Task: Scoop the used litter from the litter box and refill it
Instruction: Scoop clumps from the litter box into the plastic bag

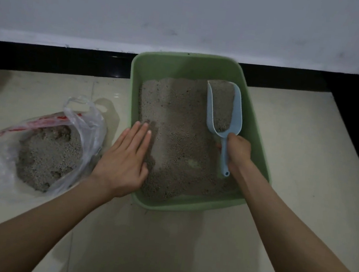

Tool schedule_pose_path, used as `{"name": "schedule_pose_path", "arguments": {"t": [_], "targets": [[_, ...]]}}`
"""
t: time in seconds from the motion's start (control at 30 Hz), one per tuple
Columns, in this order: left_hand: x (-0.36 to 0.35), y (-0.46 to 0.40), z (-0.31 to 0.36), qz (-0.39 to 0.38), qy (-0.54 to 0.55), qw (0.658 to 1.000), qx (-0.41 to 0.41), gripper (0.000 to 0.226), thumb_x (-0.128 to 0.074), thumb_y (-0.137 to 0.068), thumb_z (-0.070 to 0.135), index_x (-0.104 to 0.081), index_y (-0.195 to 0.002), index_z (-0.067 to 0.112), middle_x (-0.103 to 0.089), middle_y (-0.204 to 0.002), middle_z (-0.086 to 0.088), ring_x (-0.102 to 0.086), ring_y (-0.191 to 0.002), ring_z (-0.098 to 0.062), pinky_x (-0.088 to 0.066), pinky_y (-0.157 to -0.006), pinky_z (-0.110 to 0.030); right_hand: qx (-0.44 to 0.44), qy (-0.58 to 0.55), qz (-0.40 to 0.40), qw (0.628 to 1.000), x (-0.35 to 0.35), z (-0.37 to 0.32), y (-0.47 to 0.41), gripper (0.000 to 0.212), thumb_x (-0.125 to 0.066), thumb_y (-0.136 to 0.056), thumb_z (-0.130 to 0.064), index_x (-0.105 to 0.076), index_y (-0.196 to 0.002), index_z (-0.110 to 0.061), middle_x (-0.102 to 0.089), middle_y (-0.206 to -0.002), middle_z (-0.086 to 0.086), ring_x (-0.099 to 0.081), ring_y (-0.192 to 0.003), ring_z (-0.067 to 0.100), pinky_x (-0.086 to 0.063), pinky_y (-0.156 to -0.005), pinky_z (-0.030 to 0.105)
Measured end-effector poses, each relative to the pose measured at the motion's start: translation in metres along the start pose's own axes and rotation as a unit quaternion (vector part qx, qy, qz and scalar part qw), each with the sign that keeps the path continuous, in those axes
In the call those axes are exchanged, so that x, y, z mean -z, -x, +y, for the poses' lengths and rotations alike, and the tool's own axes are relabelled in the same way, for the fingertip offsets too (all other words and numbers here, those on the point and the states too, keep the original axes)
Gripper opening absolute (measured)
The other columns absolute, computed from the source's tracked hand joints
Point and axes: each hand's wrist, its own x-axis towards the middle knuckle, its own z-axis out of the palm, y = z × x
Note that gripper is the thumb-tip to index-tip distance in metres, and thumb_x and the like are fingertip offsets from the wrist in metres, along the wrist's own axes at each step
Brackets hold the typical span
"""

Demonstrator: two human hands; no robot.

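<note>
Kneeling over the box (190,205), I am gripping the scoop (223,109) with my right hand (239,151), fingers curled round its thin handle, whose end is sticking out below my fist toward the box's near right corner. The scoop's pale blue bowl is lying inside the box along its right wall, pointing toward the far wall, and it is heaped with litter (178,135). My left hand (124,163) is lying flat and released over the box's left rim, fingers straight and together, the tips resting on the litter just inside that wall. The litter is filling most of the box, grey-brown and grainy, banked higher toward the far wall, with a smoother streak running beside my left fingers and a pale patch showing near the near wall. The box is sitting on the floor (294,172), its far end touching the dark skirting at the wall. Left of the box, just beside my left wrist, a bag (81,119) is lying open on the floor with a clumped mound of litter inside it.
</note>
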Motion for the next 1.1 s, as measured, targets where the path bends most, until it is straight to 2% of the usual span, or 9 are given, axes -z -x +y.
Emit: {"name": "schedule_pose_path", "arguments": {"t": [0.1,0.2,0.33,0.4,0.53,0.67,0.83,0.9,1.1], "targets": [[0.0,0.005,0.004,-0.003,0.031,0.999,0.036,0.077,0.007,-0.075,0.045,0.018,-0.14,0.004,0.027,-0.146,-0.008,0.028,-0.135,-0.016,0.016,-0.11,-0.028,0.04,0.029,0.003,0.999,0.011,0.001,0.022,0.031,-0.041,-0.093,-0.01,-0.033,-0.063,-0.015,-0.031,-0.059,0.007,-0.03,-0.055,0.018,-0.028,-0.058,0.031],[0.002,0.013,0.002,-0.014,0.053,0.997,0.05,0.073,0.014,-0.074,0.048,0.025,-0.136,0.011,0.032,-0.144,-0.006,0.03,-0.133,-0.013,0.015,-0.11,-0.029,0.073,0.05,0.001,0.996,0.02,0.005,0.04,0.02,-0.042,-0.092,-0.011,-0.038,-0.072,-0.012,-0.031,-0.063,0.009,-0.033,-0.061,0.02,-0.024,-0.053,0.027],[0.0,0.029,-0.011,-0.019,0.094,0.994,0.046,0.079,0.01,-0.08,0.053,0.006,-0.146,0.01,0.012,-0.155,-0.005,0.014,-0.141,-0.014,0.003,-0.117,-0.035,0.103,0.094,-0.004,0.99,0.024,0.008,0.065,0.036,-0.044,-0.094,-0.012,-0.029,-0.061,-0.013,-0.026,-0.058,0.004,-0.039,-0.05,0.015,-0.029,-0.047,0.023],[0.001,0.045,-0.022,-0.001,0.113,0.991,0.066,0.076,-0.002,-0.085,0.05,-0.013,-0.147,0.006,-0.009,-0.156,-0.009,-0.005,-0.144,-0.021,-0.008,-0.117,-0.04,0.125,0.122,-0.021,0.984,0.021,0.005,0.079,0.032,-0.044,-0.094,-0.012,-0.037,-0.063,-0.009,-0.035,-0.061,0.007,-0.045,-0.051,0.016,-0.03,-0.046,0.022],[-0.008,0.093,-0.048,0.048,0.129,0.985,0.108,0.056,-0.033,-0.083,0.031,-0.048,-0.131,0.004,-0.052,-0.128,-0.018,-0.052,-0.116,-0.035,-0.044,-0.094,-0.046,0.145,0.162,-0.076,0.973,0.001,-0.004,0.105,0.026,-0.045,-0.094,-0.015,-0.058,-0.079,0.002,-0.052,-0.063,0.012,-0.051,-0.038,0.0,-0.038,-0.052,0.024],[-0.022,0.136,-0.071,0.044,0.094,0.985,0.14,0.052,-0.055,-0.07,0.021,-0.055,-0.12,0.009,-0.06,-0.112,-0.012,-0.055,-0.099,-0.031,-0.038,-0.087,-0.036,0.14,0.157,-0.159,0.965,-0.024,-0.015,0.131,0.026,-0.045,-0.096,-0.015,-0.06,-0.083,0.001,-0.052,-0.068,0.015,-0.048,-0.034,-0.002,-0.037,-0.038,0.011],[-0.038,0.166,-0.104,0.049,0.03,0.979,0.197,0.033,-0.059,-0.065,0.018,-0.065,-0.096,0.008,-0.063,-0.088,-0.014,-0.057,-0.082,-0.034,-0.032,-0.086,-0.04,0.173,0.295,-0.216,0.915,-0.059,-0.032,0.16,0.034,-0.043,-0.097,-0.017,-0.057,-0.092,0.014,-0.05,-0.078,0.027,-0.046,-0.034,-0.004,-0.034,-0.037,0.006],[-0.037,0.169,-0.113,0.032,0.013,0.976,0.214,0.028,-0.056,-0.061,0.019,-0.067,-0.085,0.008,-0.061,-0.078,-0.015,-0.059,-0.077,-0.035,-0.033,-0.088,-0.045,0.187,0.341,-0.234,0.891,-0.075,-0.037,0.166,0.036,-0.044,-0.097,-0.017,-0.058,-0.097,0.016,-0.051,-0.071,0.02,-0.047,-0.033,-0.003,-0.035,-0.037,0.007],[-0.034,0.171,-0.126,0.017,-0.03,0.979,0.202,0.006,-0.061,-0.06,0.013,-0.065,-0.058,0.011,-0.055,-0.057,-0.008,-0.053,-0.063,-0.03,-0.033,-0.08,-0.038,0.247,0.509,-0.269,0.78,-0.136,-0.059,0.189,0.043,-0.044,-0.097,-0.03,-0.053,-0.061,-0.01,-0.054,-0.05,0.005,-0.054,-0.042,0.013,-0.044,-0.048,0.022]]}}
